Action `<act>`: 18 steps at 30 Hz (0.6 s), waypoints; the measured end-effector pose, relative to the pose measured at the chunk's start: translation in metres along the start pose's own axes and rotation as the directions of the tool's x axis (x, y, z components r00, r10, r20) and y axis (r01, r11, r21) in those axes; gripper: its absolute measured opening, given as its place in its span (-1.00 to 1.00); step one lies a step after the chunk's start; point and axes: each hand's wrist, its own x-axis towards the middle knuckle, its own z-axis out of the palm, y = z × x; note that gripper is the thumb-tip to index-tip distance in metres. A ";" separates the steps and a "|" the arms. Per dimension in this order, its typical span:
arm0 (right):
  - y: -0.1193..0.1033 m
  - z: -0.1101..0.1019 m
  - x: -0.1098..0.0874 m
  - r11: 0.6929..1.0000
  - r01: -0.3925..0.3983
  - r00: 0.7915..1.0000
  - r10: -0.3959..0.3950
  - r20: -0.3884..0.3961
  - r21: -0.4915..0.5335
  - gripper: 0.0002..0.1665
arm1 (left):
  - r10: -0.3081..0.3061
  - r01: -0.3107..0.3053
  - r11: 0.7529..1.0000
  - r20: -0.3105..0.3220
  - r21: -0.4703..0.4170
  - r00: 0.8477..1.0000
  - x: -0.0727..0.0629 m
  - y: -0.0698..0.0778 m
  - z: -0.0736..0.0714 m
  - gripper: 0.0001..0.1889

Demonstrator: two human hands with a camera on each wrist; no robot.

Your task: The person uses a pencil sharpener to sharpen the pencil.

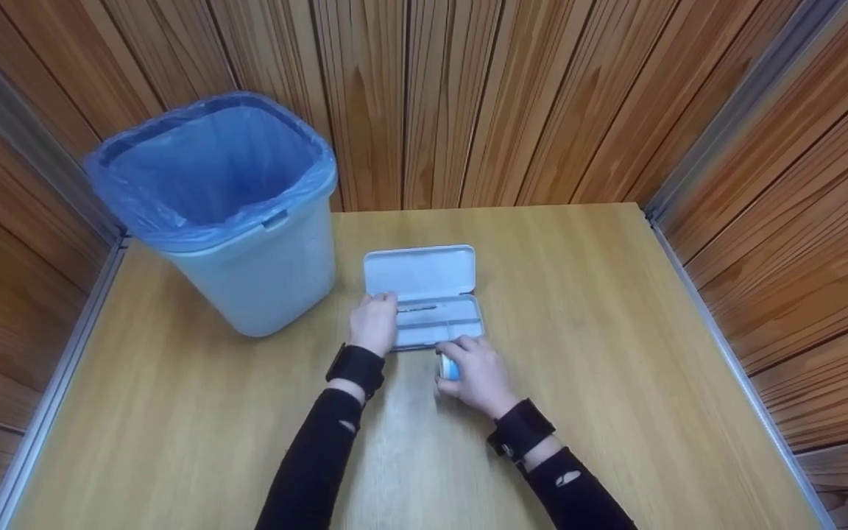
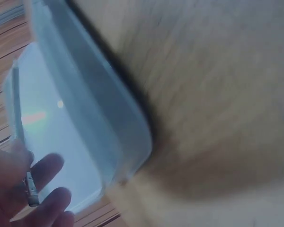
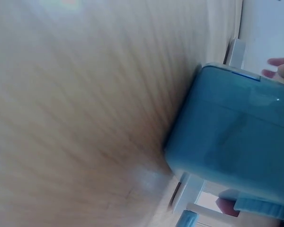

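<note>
A pale blue pencil case lies on the table with its lid raised, its tray split into compartments. My left hand is over the tray's left end and pinches a slim pencil, whose metal-banded end shows below the thumb in the left wrist view. In the head view the pencil points right, over the rear compartment. By the case's front right corner, my right hand grips a small blue-and-white pencil sharpener. The right wrist view has its boxy blue body and a ribbed blue wheel close to the table.
To the left, behind my left arm, stands a tall pale bin lined with a blue bag. Wood-plank walls enclose the table at the back and both sides, with metal strips along the side edges.
</note>
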 end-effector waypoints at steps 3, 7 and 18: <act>0.001 0.000 -0.001 1.000 -0.002 1.000 0.002 0.010 0.001 -0.48 | -0.045 0.044 0.999 0.074 0.007 0.996 0.005 0.004 0.009 -0.85; 0.001 -0.004 -0.001 1.000 0.000 0.999 -0.001 0.052 0.021 -0.45 | -0.061 0.059 0.998 0.114 0.019 0.992 0.008 0.005 0.017 -0.79; 0.003 -0.020 0.003 0.994 -0.050 0.958 0.021 0.287 0.094 -0.17 | -0.097 0.105 0.994 0.208 -0.026 0.973 0.013 0.007 0.021 -0.71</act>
